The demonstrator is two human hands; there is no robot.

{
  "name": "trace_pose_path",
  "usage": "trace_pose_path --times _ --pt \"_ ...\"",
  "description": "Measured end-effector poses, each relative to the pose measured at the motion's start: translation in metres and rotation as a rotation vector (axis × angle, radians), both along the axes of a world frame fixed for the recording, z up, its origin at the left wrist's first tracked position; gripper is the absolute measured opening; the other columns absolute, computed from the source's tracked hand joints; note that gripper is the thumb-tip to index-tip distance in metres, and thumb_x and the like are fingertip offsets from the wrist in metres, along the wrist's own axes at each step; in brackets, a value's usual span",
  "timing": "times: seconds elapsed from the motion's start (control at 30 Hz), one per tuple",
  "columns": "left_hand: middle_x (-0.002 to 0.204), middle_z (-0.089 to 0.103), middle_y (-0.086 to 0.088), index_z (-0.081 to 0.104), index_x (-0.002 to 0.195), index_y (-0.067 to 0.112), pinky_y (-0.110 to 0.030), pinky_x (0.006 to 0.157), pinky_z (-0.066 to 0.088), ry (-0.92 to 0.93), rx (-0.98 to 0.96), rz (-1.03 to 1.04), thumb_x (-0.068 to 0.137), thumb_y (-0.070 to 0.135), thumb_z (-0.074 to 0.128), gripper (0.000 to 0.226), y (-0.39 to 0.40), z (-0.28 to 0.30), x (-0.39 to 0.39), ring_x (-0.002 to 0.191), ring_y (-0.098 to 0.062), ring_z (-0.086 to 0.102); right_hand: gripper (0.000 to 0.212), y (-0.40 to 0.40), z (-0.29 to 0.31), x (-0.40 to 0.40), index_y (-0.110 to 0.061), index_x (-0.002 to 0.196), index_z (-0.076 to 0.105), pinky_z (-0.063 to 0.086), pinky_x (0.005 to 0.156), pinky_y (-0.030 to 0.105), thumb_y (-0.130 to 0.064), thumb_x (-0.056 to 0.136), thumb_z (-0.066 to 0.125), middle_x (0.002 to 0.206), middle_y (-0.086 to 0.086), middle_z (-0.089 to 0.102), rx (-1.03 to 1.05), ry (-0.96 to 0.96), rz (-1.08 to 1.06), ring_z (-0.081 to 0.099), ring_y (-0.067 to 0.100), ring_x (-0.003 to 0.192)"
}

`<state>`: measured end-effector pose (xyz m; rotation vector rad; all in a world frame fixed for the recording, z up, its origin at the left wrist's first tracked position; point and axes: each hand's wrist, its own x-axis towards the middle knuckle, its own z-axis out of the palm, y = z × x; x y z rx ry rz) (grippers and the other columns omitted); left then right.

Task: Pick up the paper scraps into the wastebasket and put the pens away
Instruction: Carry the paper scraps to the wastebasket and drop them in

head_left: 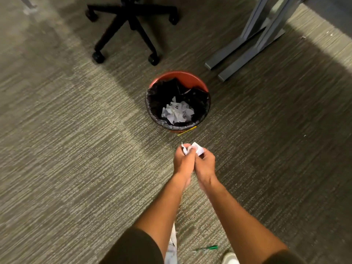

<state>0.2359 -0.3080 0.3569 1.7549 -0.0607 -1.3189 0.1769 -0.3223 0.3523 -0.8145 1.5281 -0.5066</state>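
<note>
While both hands met above the carpet [76, 149], the left hand [184, 161] and right hand [204, 162] were closed together around white paper scraps [197, 148], near a red wastebasket [187, 77] holding crumpled paper. One yellow pen [187, 130] lay beside the basket; a green pen [206, 248] lay near the feet.
</note>
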Motion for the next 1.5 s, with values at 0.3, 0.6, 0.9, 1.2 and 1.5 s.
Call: trace_pose_path --times 0.3,0.6,0.9,1.2,1.5 --pt "0.114 0.070 -0.010 0.061 0.120 0.012 -0.033 0.088 0.055 -0.057 -0.061 -0.060 0.091 0.025 0.062 0.032 -0.098 0.001 0.089 0.103 -0.021 0.067 0.014 -0.102 -0.004 0.086 -0.015 0.104 0.070 0.061 0.086 0.040 -0.015 0.094 0.060 0.096 0.005 0.075 -0.144 0.048 0.031 0.072 0.021 0.093" --pt "0.154 0.040 -0.005 0.020 0.154 0.025 -0.032 0.103 0.042 -0.080 -0.077 -0.179 0.091 0.035 0.062 0.077 -0.141 -0.009 0.113 0.135 -0.021 0.046 0.053 -0.141 -0.018 0.093 -0.029 0.145 0.043 0.045 0.100 0.028 -0.010 0.097 0.054 0.144 0.002 0.051 -0.125 0.032 0.100 0.046 0.004 0.116" --pt "0.164 0.015 -0.005 0.021 0.153 0.030 -0.032 0.108 0.031 -0.418 -0.024 -0.429 0.089 0.048 0.060 0.078 -0.087 -0.032 0.094 0.139 0.001 0.034 0.064 -0.097 -0.032 0.050 -0.034 0.149 0.036 0.040 0.114 0.049 -0.013 0.094 0.062 0.154 0.004 0.038 -0.120 0.146 0.087 0.043 0.024 0.138" --pt "0.151 0.028 -0.019 0.031 0.146 0.019 -0.048 0.102 0.043 -1.023 0.013 -0.933 0.085 0.060 0.052 0.076 0.000 -0.030 0.047 0.129 -0.031 0.040 0.065 -0.015 -0.028 -0.033 -0.034 0.151 0.032 0.038 0.110 0.062 -0.021 0.094 0.062 0.158 0.006 0.025 -0.092 0.247 0.083 0.037 0.027 0.140" --pt "0.159 0.017 -0.022 0.020 0.152 0.018 -0.053 0.116 0.024 -0.975 0.177 -1.279 0.088 0.059 0.049 0.081 0.071 -0.046 -0.026 0.145 -0.038 0.022 0.067 0.074 -0.041 -0.124 -0.031 0.150 0.034 0.042 0.111 0.053 -0.024 0.092 0.067 0.151 0.006 0.035 0.022 0.274 -0.056 0.044 0.024 0.133"
